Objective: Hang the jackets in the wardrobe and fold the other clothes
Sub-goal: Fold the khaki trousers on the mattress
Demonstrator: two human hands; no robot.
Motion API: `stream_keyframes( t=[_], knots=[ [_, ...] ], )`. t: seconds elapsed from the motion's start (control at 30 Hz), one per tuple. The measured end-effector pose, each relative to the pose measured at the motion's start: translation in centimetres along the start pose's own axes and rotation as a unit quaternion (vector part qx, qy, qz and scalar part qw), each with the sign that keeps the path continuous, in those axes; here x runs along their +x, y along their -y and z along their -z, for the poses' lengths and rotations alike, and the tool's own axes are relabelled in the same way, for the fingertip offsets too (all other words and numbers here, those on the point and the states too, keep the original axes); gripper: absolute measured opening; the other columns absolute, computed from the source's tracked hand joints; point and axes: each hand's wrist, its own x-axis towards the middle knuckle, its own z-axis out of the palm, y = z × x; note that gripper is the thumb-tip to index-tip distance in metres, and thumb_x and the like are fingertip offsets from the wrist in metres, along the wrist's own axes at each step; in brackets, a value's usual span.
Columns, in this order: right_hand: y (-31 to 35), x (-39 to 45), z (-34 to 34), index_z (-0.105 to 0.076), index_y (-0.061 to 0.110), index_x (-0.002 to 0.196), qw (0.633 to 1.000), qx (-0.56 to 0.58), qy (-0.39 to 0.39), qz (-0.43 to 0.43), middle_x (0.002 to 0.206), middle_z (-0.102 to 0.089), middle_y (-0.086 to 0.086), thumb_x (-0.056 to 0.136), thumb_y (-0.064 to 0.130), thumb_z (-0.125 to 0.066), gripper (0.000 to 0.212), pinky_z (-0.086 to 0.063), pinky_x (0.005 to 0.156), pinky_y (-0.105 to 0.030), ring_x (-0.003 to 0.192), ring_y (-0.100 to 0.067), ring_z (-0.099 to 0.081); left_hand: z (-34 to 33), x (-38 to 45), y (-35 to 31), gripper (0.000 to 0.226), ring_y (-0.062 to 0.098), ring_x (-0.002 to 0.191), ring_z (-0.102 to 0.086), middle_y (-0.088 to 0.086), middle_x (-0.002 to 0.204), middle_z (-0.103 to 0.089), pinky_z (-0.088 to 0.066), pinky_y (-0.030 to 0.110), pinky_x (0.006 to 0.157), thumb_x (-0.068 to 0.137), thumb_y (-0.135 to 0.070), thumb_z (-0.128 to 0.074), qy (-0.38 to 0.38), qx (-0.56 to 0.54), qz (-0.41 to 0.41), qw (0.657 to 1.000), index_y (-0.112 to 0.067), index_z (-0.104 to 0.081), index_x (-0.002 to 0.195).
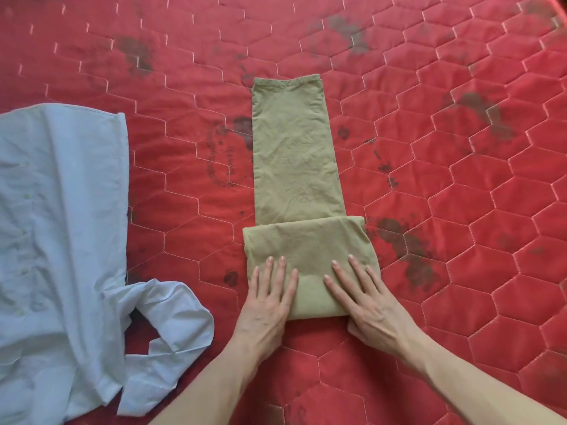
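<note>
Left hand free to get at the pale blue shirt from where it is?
Probably yes: the left hand lies flat on the folded olive trousers, holding nothing, and only bare red mattress separates it from the pale blue shirt.

Looking like a bedroom in a home: lying across the whole view, a red quilted mattress (pixel 429 179) with hexagon stitching and dark stains, carrying laid-out clothes, an olive garment (pixel 294 154) and a pale blue shirt (pixel 61 210).

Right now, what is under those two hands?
Both the left hand and the right hand press flat on the folded end of the olive garment. Its inner layers are covered.
</note>
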Motion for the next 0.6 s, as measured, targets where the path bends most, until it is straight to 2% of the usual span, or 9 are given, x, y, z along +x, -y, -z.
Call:
stream_keyframes(
  t=[0.1,0.17,0.2,0.27,0.33,0.4,0.47,0.5,0.6],
  knots=[
    [1.1,0.1,-0.3,-0.03,0.014,0.163,0.999,0.002,-0.018,-0.032,0.17,-0.022,-0.018,0.068,0.02,-0.067,0.102,-0.039,0.116,-0.06,0.153,-0.051,-0.023,0.2,0.1,-1.8,0.082,0.055,0.151,-0.022,0.033,0.164,-0.026,-0.033,0.066,0.117,0.074,-0.005,-0.033,0.02,0.001,0.033,0.999,-0.002,-0.039,0.156],
    [1.7,0.0,-0.3,-0.034,0.014,0.162,0.998,0.018,-0.022,-0.056,0.169,-0.025,-0.017,0.068,0.016,-0.07,0.101,-0.04,0.116,-0.059,0.151,-0.052,-0.027,0.4,0.1,-2.3,0.078,0.055,0.15,-0.025,0.033,0.163,-0.028,-0.032,0.065,0.118,0.078,-0.002,-0.024,0.03,0.001,0.042,0.999,-0.002,-0.042,0.155],
    [1.9,0.0,-0.2,-0.037,0.014,0.16,0.997,0.03,-0.024,-0.065,0.168,-0.028,-0.016,0.066,0.015,-0.073,0.101,-0.042,0.115,-0.058,0.15,-0.052,-0.03,0.8,0.2,-2.3,0.08,0.054,0.152,-0.018,0.033,0.165,-0.022,-0.027,0.064,0.121,0.079,0.0,-0.025,0.035,-0.001,0.04,0.999,-0.001,-0.036,0.157],
    [1.9,0.0,0.4,-0.046,0.015,0.156,0.995,0.057,-0.024,-0.08,0.165,-0.036,-0.015,0.062,0.014,-0.08,0.099,-0.046,0.112,-0.055,0.146,-0.049,-0.039,2.1,0.3,-2.0,0.085,0.051,0.156,0.006,0.03,0.169,0.003,-0.006,0.059,0.128,0.081,0.004,-0.027,0.044,-0.013,0.043,0.998,-0.004,-0.011,0.164],
    [1.8,-0.2,1.1,-0.053,0.014,0.15,0.992,0.084,-0.029,-0.095,0.159,-0.046,-0.013,0.06,0.014,-0.083,0.095,-0.05,0.109,-0.051,0.141,-0.045,-0.048,3.9,0.1,-1.3,0.086,0.044,0.158,0.009,0.023,0.171,0.008,0.0,0.051,0.129,0.086,0.005,-0.037,0.074,-0.051,0.039,0.995,-0.007,-0.004,0.165],
    [1.6,-0.7,1.8,-0.057,0.013,0.145,0.988,0.103,-0.055,-0.098,0.15,-0.055,-0.011,0.064,0.018,-0.081,0.085,-0.05,0.109,-0.046,0.136,-0.038,-0.055,5.1,-0.2,-0.2,0.078,0.041,0.157,-0.019,0.021,0.169,-0.02,-0.018,0.045,0.126,0.087,0.001,-0.049,0.018,-0.102,0.009,0.995,-0.006,-0.027,0.161],
    [1.1,-1.4,2.8,-0.061,0.011,0.139,0.984,0.12,-0.093,-0.093,0.14,-0.063,-0.007,0.07,0.022,-0.071,0.07,-0.048,0.106,-0.039,0.127,-0.03,-0.062,5.1,-0.6,1.2,0.066,0.035,0.137,-0.054,0.015,0.149,-0.054,-0.046,0.038,0.11,0.079,-0.004,-0.065,-0.035,-0.156,-0.046,0.986,-0.008,-0.053,0.144],
    [0.8,-1.7,3.4,-0.063,0.011,0.134,0.981,0.132,-0.106,-0.093,0.135,-0.066,-0.005,0.073,0.024,-0.066,0.063,-0.05,0.102,-0.037,0.121,-0.027,-0.065,5.1,-0.9,2.0,0.063,0.03,0.129,-0.059,0.011,0.142,-0.059,-0.051,0.036,0.104,0.079,-0.007,-0.068,-0.038,-0.178,-0.067,0.981,-0.011,-0.055,0.14],
    [0.2,-2.7,5.3,-0.069,0.014,0.12,0.972,0.166,-0.129,-0.101,0.114,-0.074,0.001,0.074,0.029,-0.062,0.048,-0.057,0.084,-0.035,0.098,-0.022,-0.073,6.1,-2.3,3.6,0.054,0.022,0.115,-0.061,0.001,0.13,-0.064,-0.045,0.027,0.097,0.089,-0.022,-0.056,0.021,-0.264,-0.061,0.962,-0.018,-0.051,0.142]
  ],
)
